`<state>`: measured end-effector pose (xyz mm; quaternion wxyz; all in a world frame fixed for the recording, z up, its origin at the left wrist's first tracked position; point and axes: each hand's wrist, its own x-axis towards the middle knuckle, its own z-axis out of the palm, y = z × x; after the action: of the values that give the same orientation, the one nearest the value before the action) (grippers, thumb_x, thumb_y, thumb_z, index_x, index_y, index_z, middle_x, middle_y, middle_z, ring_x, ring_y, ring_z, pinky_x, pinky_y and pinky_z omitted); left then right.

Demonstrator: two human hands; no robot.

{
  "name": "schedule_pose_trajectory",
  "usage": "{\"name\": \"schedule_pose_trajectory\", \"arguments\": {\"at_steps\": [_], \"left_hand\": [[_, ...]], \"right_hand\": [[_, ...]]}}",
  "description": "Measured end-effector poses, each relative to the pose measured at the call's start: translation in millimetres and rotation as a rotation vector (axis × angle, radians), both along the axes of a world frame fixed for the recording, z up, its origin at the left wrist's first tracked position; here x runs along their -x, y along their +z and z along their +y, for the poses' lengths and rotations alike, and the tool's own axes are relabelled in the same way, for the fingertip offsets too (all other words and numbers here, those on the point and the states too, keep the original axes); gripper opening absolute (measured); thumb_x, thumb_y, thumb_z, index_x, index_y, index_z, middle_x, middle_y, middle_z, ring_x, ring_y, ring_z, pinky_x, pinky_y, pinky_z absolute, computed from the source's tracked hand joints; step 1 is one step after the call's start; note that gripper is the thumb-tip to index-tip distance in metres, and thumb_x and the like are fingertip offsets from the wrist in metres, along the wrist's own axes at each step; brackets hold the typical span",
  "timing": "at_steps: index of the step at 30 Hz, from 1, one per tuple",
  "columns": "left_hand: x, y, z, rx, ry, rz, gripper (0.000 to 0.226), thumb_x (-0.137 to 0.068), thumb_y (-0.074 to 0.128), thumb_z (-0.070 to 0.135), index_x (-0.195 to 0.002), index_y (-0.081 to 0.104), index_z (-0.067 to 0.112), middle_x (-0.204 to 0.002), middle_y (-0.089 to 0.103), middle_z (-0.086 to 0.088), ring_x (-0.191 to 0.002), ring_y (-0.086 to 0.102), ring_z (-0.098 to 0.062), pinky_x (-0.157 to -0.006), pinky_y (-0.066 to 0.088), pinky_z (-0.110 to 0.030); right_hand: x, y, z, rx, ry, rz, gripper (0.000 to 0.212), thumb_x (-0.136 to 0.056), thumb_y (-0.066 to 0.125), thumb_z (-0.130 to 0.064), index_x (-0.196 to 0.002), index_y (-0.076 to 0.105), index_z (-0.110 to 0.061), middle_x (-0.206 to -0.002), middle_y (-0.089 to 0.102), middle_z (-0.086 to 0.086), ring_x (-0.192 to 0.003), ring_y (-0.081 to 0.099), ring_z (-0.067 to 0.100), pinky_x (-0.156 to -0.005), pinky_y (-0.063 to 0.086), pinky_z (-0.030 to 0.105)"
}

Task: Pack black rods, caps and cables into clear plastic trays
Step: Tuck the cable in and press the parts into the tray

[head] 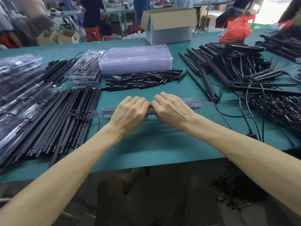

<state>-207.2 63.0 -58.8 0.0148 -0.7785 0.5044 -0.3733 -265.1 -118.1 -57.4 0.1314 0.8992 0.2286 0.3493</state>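
The clear tray (187, 104) lies lengthways across the green table (154, 144) right in front of the person, and both hands have it by the middle, knuckles nearly touching. The left hand (130, 110) and the right hand (169, 108) are each curled over the top, fingers (138, 99) folded down round the far edge and packed close together, not spread. The fingertips are tucked out of sight, so I cannot tell how hard they press. Gripping it at the centre like this looks to me like squeezing the tray closed, or seating what is inside (something dark shows through its left end). Touching the tray's left tip sits a small coiled cable (79, 115), resting on a flat bed of black rods (70, 115) laid side by side, presumably kept there for easy reach. Further left of the tray are filled trays (19, 88) in overlapping rows. Just behind the tray is a heap of short black caps (140, 80), and behind those a tall stack of empty trays (136, 61), with a cardboard box (169, 25) well beyond. To the tray's right, loose cables (268, 111) tangle with more long black parts. One cable runs close past the tray's right end.
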Motion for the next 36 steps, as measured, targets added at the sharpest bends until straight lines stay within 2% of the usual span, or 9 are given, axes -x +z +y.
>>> {"name": "schedule_pose_trajectory", "arguments": {"at_steps": [3, 7, 16, 27, 36], "left_hand": [[-1, -7, -1, 0.033, 0.045, -0.052, 0.007, -0.086, 0.062, 0.009, -0.079, 0.060, 0.009, -0.072, 0.056, -0.007, -0.064, 0.052, -0.029, -0.057, 0.042, -0.040], [-2, -17, 0, 0.063, 0.088, -0.102, 0.018, -0.095, 0.057, 0.008, -0.078, 0.060, 0.012, -0.072, 0.055, -0.006, -0.063, 0.052, -0.028, -0.057, 0.042, -0.040], [-3, -26, 0, 0.057, 0.052, -0.118, 0.018, -0.091, 0.062, 0.003, -0.076, 0.062, 0.013, -0.073, 0.059, -0.003, -0.064, 0.055, -0.026, -0.059, 0.043, -0.037], [2, -35, 2, 0.055, 0.023, -0.102, 0.019, -0.094, 0.061, 0.004, -0.077, 0.064, 0.012, -0.076, 0.061, -0.005, -0.066, 0.057, -0.025, -0.061, 0.046, -0.038], [4, -32, 0, 0.029, -0.058, -0.132, 0.026, -0.089, 0.061, -0.002, -0.071, 0.054, 0.015, -0.070, 0.053, -0.004, -0.062, 0.052, -0.025, -0.056, 0.043, -0.036]], "right_hand": [[0, -7, -2, 0.006, -0.022, -0.043, 0.016, -0.082, 0.062, 0.004, -0.075, 0.058, -0.009, -0.073, 0.056, 0.009, -0.065, 0.053, 0.026, -0.055, 0.046, 0.038], [3, -16, -13, 0.031, -0.055, -0.064, 0.016, -0.083, 0.063, 0.004, -0.076, 0.059, -0.010, -0.075, 0.056, 0.008, -0.067, 0.054, 0.028, -0.058, 0.045, 0.039], [2, -20, -16, 0.091, 0.000, -0.080, 0.018, -0.087, 0.063, 0.002, -0.075, 0.060, -0.010, -0.074, 0.055, 0.008, -0.066, 0.052, 0.027, -0.060, 0.045, 0.038], [4, -26, -12, 0.124, 0.064, -0.087, 0.026, -0.087, 0.055, 0.008, -0.071, 0.055, -0.011, -0.071, 0.054, 0.008, -0.061, 0.050, 0.026, -0.056, 0.044, 0.036], [2, -24, -14, 0.160, 0.161, -0.088, 0.031, -0.088, 0.048, 0.013, -0.068, 0.054, -0.010, -0.070, 0.052, 0.006, -0.059, 0.049, 0.024, -0.053, 0.044, 0.035]]}}
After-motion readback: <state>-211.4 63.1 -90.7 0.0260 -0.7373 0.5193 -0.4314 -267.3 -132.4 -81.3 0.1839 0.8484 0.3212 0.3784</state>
